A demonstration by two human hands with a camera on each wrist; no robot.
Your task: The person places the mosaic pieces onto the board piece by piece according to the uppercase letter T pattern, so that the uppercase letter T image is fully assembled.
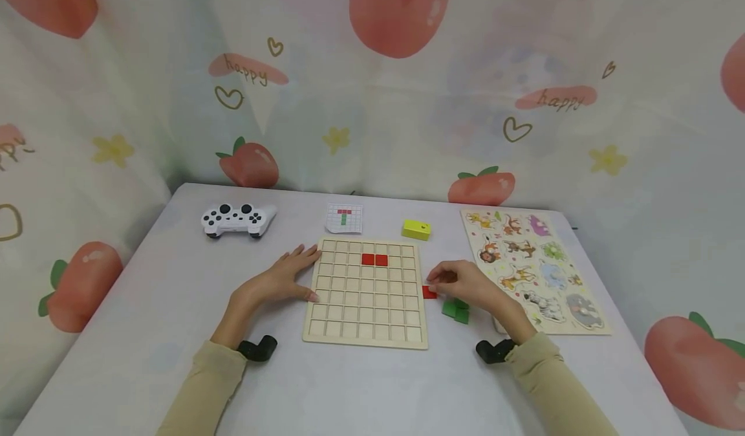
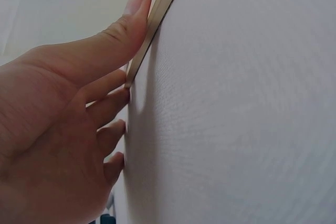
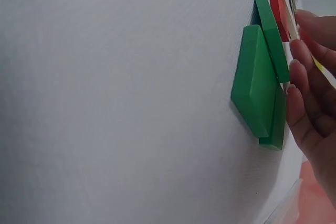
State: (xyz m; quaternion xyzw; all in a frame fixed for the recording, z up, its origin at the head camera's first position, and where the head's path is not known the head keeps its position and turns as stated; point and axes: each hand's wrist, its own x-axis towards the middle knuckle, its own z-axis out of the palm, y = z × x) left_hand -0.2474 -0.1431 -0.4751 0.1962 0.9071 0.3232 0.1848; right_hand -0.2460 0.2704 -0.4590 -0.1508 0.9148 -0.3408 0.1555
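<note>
A wooden grid board [image 1: 365, 332] lies flat, with two red tiles [image 1: 375, 259] side by side in an upper row. My left hand [image 1: 282, 277] rests along the board's left edge, fingers extended and thumb [image 2: 118, 38] at its rim. Just past the right edge lies a loose red tile [image 1: 429, 292]. Over this tile hover the bent fingertips of my right hand [image 1: 462, 283]; whether they touch it is hidden. Several green tiles [image 1: 456, 310] lie in a loose pile below that hand, some overlapping, as the right wrist view shows up close.
A pattern card [image 1: 344, 218] with red and green squares lies behind the board, beside a yellow block [image 1: 416, 229]. At the back left is a white game controller [image 1: 237, 220]. An animal puzzle board [image 1: 541, 274] covers the right side, near my right forearm. A patterned curtain hangs behind.
</note>
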